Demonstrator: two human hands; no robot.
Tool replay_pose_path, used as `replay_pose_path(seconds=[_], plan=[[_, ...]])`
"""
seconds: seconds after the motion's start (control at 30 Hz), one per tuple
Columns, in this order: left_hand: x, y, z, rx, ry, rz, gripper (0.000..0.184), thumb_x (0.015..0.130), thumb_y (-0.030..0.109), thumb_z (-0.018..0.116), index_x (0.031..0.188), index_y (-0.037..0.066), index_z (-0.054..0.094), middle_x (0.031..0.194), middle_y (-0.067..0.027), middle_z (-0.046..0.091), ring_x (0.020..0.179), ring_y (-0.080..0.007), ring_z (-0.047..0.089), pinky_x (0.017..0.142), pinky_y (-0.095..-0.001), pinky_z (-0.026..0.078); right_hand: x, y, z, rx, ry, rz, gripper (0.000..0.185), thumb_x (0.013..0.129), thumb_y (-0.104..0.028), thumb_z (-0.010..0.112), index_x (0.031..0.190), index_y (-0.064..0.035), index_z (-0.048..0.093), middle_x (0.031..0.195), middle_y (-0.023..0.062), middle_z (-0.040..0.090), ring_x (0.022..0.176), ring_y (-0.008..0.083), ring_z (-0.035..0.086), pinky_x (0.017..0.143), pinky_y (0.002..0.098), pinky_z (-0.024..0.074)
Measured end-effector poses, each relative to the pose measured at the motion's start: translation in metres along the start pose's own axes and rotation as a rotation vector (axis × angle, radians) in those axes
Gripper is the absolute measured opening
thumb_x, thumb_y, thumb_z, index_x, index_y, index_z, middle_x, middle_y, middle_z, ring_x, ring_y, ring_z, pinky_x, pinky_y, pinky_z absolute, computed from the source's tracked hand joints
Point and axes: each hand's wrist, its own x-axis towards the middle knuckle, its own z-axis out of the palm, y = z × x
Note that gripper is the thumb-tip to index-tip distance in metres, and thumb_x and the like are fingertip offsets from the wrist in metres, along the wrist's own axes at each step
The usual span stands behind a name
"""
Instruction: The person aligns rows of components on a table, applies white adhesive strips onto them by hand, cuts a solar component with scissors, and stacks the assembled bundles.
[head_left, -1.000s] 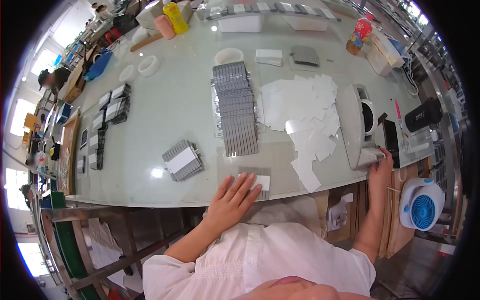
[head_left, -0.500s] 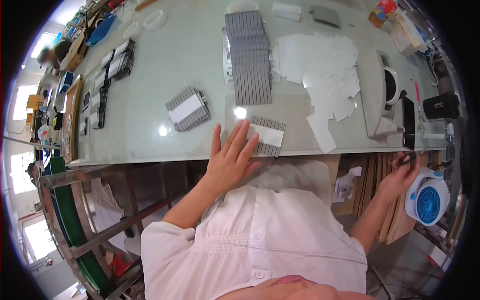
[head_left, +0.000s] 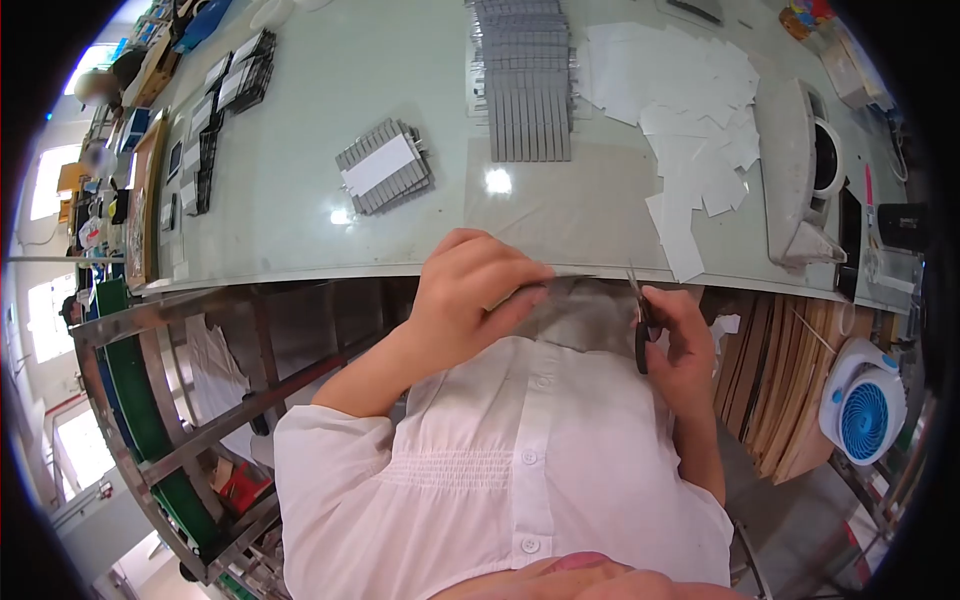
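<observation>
My left hand point(head_left: 470, 290) is closed at the table's front edge, fingers and thumb pinching a thin grey striped piece point(head_left: 578, 275). That piece shows almost edge-on, so most of its face is hidden. Scissors point(head_left: 642, 335) with dark handles are in my right hand point(head_left: 685, 350), their blades pointing up toward the table edge, a little right of the pinched piece. Beyond my left hand lies a small stack of grey striped pieces point(head_left: 385, 165) with a white band on top. Farther back is a long overlapping row of grey striped pieces point(head_left: 528, 100).
White paper sheets point(head_left: 700, 110) are spread right of the row. A grey-white device point(head_left: 795, 200) stands at the table's right. Black-and-white stacks point(head_left: 205, 140) line the left side. Below the table at right are a blue-and-white fan point(head_left: 862, 410) and upright boards point(head_left: 770, 390).
My left hand has picked the grey striped piece up off the table and drawn it to the edge. My right hand has come in from the far right with the scissors.
</observation>
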Motion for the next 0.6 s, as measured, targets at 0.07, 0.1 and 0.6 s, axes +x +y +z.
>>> replay_pose_path(seconds=[0.07,0.1,0.6], plan=[[-0.001,0.008,-0.011,-0.339,-0.149,-0.389,0.022,0.086,0.008,0.082,0.107,0.005,0.075,0.093,-0.0056,0.073,0.085,-0.0182,0.069,0.083,-0.0338,0.054,0.003,0.003,0.000,0.163,-0.079,0.100,0.056,0.080,0.007,0.068,0.136,-0.0016,0.064,0.113,0.0059,0.065,0.102,0.0138,0.061,0.081,0.0285,0.0501],[-0.002,0.004,-0.009,-0.639,-0.153,-0.554,0.018,0.094,0.008,0.076,0.110,-0.001,0.073,0.094,-0.0066,0.074,0.087,-0.0146,0.069,0.079,-0.0282,0.055,0.003,0.008,0.000,0.231,-0.120,0.156,0.056,0.082,0.006,0.069,0.136,-0.0017,0.064,0.112,0.0057,0.065,0.102,0.0136,0.062,0.082,0.0285,0.0505],[-0.004,-0.005,0.003,-0.978,-0.346,-0.862,0.023,0.100,0.017,0.073,0.111,-0.003,0.072,0.095,-0.0031,0.074,0.084,-0.0062,0.067,0.074,-0.0231,0.055,0.002,0.007,0.020,0.659,-0.226,0.528,0.050,0.090,-0.003,0.074,0.139,-0.0007,0.062,0.123,0.0081,0.071,0.106,0.0148,0.069,0.092,0.0299,0.0564]])
